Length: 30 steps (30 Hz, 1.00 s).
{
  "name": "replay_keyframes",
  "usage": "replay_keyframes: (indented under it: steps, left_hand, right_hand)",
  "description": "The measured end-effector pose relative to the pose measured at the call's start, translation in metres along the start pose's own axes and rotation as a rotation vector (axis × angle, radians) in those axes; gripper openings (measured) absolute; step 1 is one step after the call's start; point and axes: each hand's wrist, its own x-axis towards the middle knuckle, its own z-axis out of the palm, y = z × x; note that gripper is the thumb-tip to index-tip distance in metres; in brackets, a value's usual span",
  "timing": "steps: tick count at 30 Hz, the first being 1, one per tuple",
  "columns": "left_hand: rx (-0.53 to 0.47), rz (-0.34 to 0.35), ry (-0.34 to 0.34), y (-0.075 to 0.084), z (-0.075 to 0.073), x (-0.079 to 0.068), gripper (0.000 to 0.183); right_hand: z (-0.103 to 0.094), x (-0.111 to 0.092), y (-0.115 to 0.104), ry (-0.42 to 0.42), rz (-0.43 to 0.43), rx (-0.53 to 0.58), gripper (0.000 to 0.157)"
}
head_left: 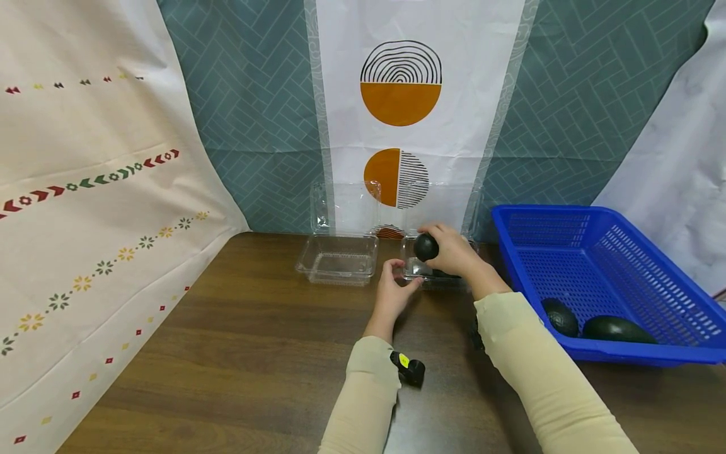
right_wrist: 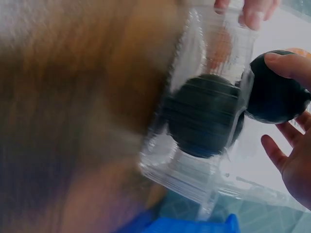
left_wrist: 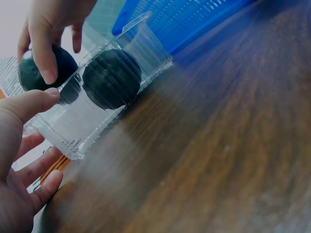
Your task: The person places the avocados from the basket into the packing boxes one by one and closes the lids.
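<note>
**Avocado pinched over the box**

The avocado (head_left: 426, 247) sits in the fingertips of the right hand (head_left: 456, 255), off to the left of the palm in the head view. The thumb presses one side and fingers hold the other, so the grip is closed on the fruit. It hangs over the left part of the clear box (left_wrist: 87, 128), next to the rim in both wrist views.

A second avocado (left_wrist: 112, 78) lies inside the box, towards its right end.

The left hand (head_left: 392, 295) is at the box's left end, well below the held fruit in the left wrist view. Its thumb is at the rim and its fingers spread around the end; whether they grip, I cannot tell.

The other box (head_left: 340, 275) stands to the left, its lid (head_left: 346, 208) raised. To the right, the blue basket (head_left: 624, 351) holds a rounder avocado (head_left: 560, 316) and a longer avocado (head_left: 618, 329) near its front wall. All stand on a wooden table (head_left: 238, 353), before patterned cloth (head_left: 261, 94).
</note>
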Motion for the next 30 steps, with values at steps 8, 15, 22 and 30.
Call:
replay_keyframes:
  steps: [8,15,22,30]
  left_hand:
    - [0.000,0.011,0.006,0.000,-0.001,0.000,0.049]
    - [-0.016,0.028,0.011,0.000,-0.001,-0.001,0.049]
    - [-0.012,0.022,0.008,0.000,-0.001,-0.001,0.049]
    - [-0.002,-0.004,-0.008,0.000,-0.001,0.000,0.049]
  right_hand:
    - [0.014,0.001,0.004,0.035,0.039,0.027,0.068]
    - [0.019,0.000,0.001,0.015,0.091,0.009,0.067]
    - [0.024,0.000,-0.001,-0.001,0.120,0.015,0.069]
    - [0.026,0.000,0.000,-0.021,0.152,0.032,0.067]
